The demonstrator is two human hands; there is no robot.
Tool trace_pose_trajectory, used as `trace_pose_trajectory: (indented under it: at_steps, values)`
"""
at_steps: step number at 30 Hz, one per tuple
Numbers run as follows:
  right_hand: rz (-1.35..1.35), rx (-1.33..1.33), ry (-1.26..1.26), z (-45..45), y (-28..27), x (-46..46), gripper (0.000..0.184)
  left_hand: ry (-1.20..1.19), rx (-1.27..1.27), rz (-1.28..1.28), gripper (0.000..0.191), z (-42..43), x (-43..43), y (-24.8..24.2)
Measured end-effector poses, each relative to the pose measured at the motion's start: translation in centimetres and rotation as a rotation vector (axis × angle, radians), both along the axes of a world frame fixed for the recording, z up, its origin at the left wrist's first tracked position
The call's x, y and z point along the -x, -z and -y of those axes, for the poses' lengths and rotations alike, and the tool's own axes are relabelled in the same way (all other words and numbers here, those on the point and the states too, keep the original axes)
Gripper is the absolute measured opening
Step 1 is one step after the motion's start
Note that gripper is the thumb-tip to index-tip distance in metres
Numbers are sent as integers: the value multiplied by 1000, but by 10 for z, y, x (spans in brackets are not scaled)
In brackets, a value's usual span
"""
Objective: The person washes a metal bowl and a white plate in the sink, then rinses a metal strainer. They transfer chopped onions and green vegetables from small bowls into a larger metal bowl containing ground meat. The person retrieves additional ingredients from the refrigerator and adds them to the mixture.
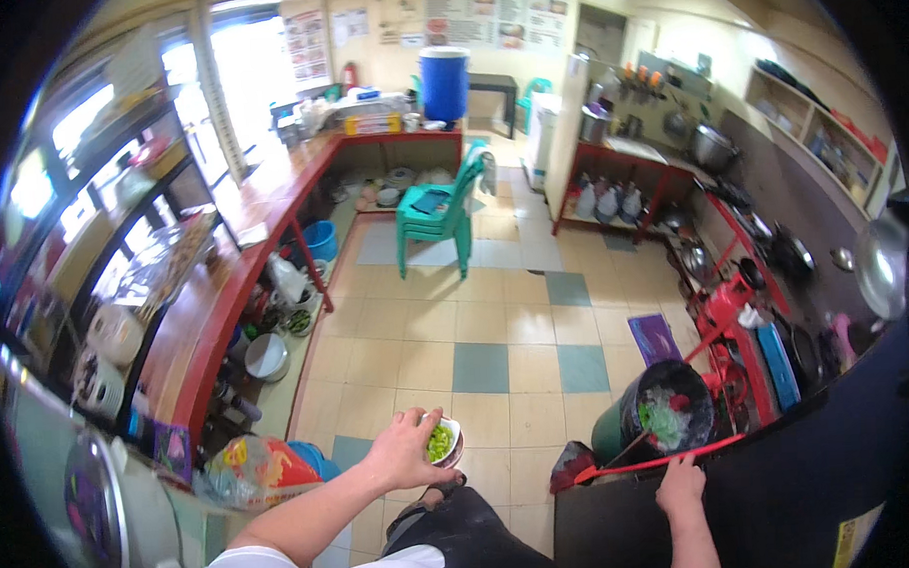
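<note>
My left hand (pixel 406 452) grips a small white bowl (pixel 455 427) of chopped green vegetable (pixel 439 442) from above, thumb and fingers spread across its side. Under it shows the rim of a second, darker round dish (pixel 453 458). My right hand (pixel 681 486) is at the red strip (pixel 641 465) along the edge of a dark surface (pixel 620 518); whether its fingers close around the strip is unclear. Just beyond that hand stands a bin lined with a black bag (pixel 687 373), with clear plastic and green scraps inside.
Stacked green plastic chairs (pixel 441 209) stand on the tiled floor (pixel 425 307) ahead. A red-edged wooden counter (pixel 223 322) runs along the left, above tubs and bags. At right are a red gas cylinder (pixel 725 301) and hanging pans (pixel 791 250). A rice cooker (pixel 125 513) sits near left.
</note>
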State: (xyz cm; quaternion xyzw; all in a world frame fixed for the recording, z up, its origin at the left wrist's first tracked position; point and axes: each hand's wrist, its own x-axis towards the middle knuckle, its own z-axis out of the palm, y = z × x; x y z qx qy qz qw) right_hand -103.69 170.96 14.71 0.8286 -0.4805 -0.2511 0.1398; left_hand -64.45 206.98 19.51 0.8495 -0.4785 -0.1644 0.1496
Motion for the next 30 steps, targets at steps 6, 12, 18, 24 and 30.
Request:
trace_pose_trajectory:
  at_steps: [6,12,18,24,30]
  values:
    - [40,-10,369,9,-4,-31,50,308,1,62,111,94,-86,-2]
    - [229,8,535,-25,-25,-63,53,535,20,47,113,158,-112,-11]
    - [519,21,479,-160,-9,-101,48,693,-7,49,112,176,-93,3]
    - [1003,-289,613,-370,73,-62,40,927,-73,71,113,167,-26,11]
    - [1251,18,1229,-549,145,-7,72,1143,-59,95,112,131,89,25]
